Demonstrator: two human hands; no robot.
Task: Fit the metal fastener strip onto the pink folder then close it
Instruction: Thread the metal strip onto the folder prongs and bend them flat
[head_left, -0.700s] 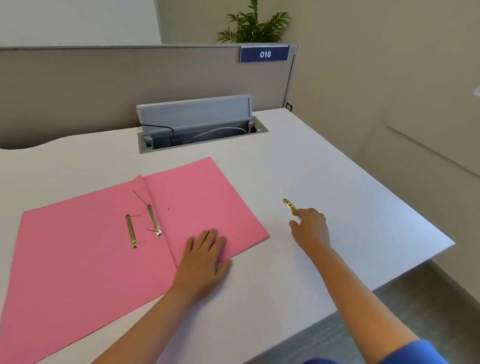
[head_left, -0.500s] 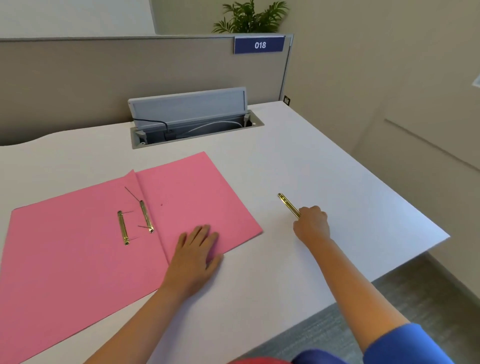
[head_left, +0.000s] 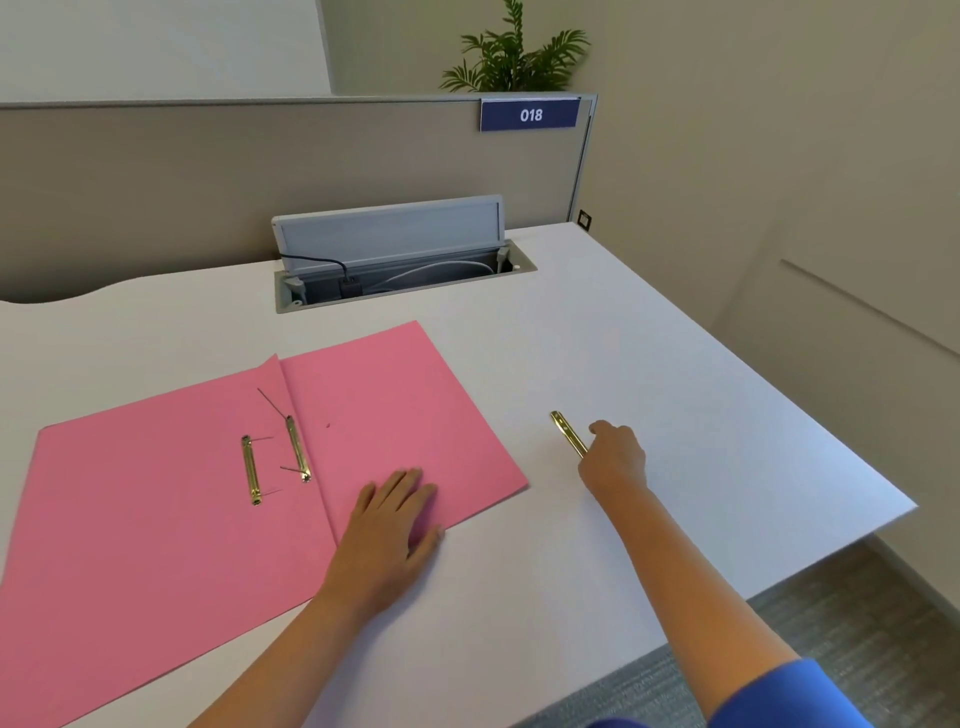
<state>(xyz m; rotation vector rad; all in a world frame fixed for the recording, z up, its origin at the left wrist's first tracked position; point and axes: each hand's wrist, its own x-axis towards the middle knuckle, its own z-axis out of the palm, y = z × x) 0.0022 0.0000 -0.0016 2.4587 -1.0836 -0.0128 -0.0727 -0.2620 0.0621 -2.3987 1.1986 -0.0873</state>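
A white desk (head_left: 675, 364) carries an open pink folder (head_left: 156, 519), spread flat with both covers down, below a cable hatch (head_left: 405, 270) set into the desktop. The left hand (head_left: 395, 519) lies open and flat on the folder's right cover near its lower edge, fingers spread, gripping nothing. The right hand (head_left: 615, 460) is curled loosely over the near end of a loose brass strip (head_left: 566, 430) on the bare desk, just right of the folder — whether its fingers have actually closed on the metal cannot be told. Two more brass bars (head_left: 251, 470) already sit by the folder's crease. The strip looks thin, light, stiff and slick — likely hard to lift flat, so it is best pinched at one end by its narrow edges.
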